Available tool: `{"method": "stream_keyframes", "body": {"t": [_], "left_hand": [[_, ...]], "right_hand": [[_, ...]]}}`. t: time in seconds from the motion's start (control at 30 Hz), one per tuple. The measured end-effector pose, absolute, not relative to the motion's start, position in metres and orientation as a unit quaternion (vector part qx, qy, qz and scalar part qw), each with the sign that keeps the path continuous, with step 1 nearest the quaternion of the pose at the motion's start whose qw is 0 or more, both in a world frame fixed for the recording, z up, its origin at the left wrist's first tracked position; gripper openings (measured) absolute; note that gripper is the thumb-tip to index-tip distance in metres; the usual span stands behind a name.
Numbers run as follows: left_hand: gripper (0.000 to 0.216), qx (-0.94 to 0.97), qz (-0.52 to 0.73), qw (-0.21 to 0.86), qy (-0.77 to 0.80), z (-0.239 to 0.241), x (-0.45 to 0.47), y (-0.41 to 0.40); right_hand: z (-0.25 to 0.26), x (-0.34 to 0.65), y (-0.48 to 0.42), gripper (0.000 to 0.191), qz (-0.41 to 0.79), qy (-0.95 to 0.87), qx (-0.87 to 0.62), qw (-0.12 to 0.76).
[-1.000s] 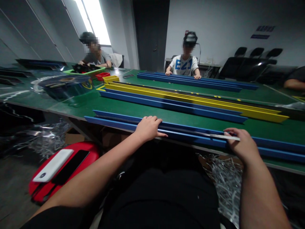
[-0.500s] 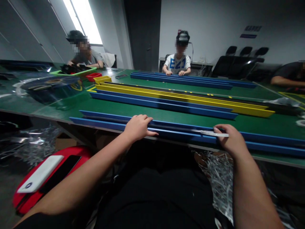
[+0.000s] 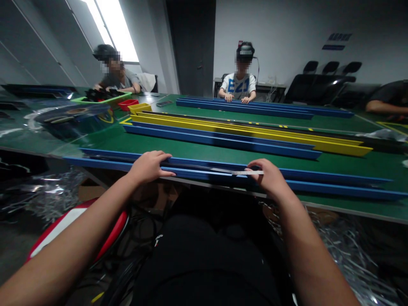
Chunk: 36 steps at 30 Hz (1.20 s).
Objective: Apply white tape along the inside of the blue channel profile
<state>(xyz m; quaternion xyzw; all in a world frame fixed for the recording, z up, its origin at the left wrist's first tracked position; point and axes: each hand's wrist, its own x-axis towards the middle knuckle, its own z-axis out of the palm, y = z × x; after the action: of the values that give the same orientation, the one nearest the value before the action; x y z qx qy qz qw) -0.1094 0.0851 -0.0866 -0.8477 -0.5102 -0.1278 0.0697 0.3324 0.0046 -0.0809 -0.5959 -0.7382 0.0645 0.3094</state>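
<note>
A long blue channel rail (image 3: 334, 183) lies along the near edge of the green table (image 3: 197, 149). My left hand (image 3: 148, 167) rests on top of the rail, fingers curled over it and pressing it down. My right hand (image 3: 269, 177) is closed on a thin white strip (image 3: 247, 172) that runs along the rail's groove, pinching it at its right end. A dark strip lies inside the groove between my hands.
Further rails, blue (image 3: 223, 142) and yellow (image 3: 255, 134), lie across the table. A person in a white shirt (image 3: 239, 85) sits opposite with hands on another blue rail; another person (image 3: 117, 76) sits at far left by coloured bins (image 3: 137, 106). A red stool (image 3: 110, 231) stands at my left.
Both hands have slid left along the blue rail, the right hand carrying the white strip with it. The view has shifted, so the red stool is more hidden by my left arm.
</note>
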Motion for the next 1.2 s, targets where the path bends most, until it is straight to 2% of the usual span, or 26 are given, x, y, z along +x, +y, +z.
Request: {"method": "stream_keyframes", "body": {"t": [0.2, 0.4, 0.53, 0.83, 1.2], "left_hand": [[0.073, -0.861, -0.095, 0.018, -0.500, -0.078, -0.113, 0.089], [0.054, -0.859, -0.098, -0.120, -0.488, -0.064, -0.099, 0.109], [0.045, -0.881, -0.072, -0.173, -0.435, -0.063, -0.069, 0.126], [0.036, -0.944, -0.020, -0.119, -0.307, -0.063, -0.003, 0.133], [0.039, -0.950, -0.029, -0.121, -0.286, -0.069, 0.021, 0.134]], "right_hand": [[-0.080, 0.334, 0.011, 0.027, 0.054, -0.704, -0.662, 0.252], [-0.084, 0.331, 0.016, 0.031, 0.034, -0.691, -0.689, 0.216], [-0.083, 0.330, 0.018, 0.029, 0.043, -0.686, -0.695, 0.212], [-0.082, 0.329, 0.021, 0.023, 0.059, -0.689, -0.692, 0.208], [-0.080, 0.329, 0.021, 0.023, 0.046, -0.699, -0.687, 0.195]]}}
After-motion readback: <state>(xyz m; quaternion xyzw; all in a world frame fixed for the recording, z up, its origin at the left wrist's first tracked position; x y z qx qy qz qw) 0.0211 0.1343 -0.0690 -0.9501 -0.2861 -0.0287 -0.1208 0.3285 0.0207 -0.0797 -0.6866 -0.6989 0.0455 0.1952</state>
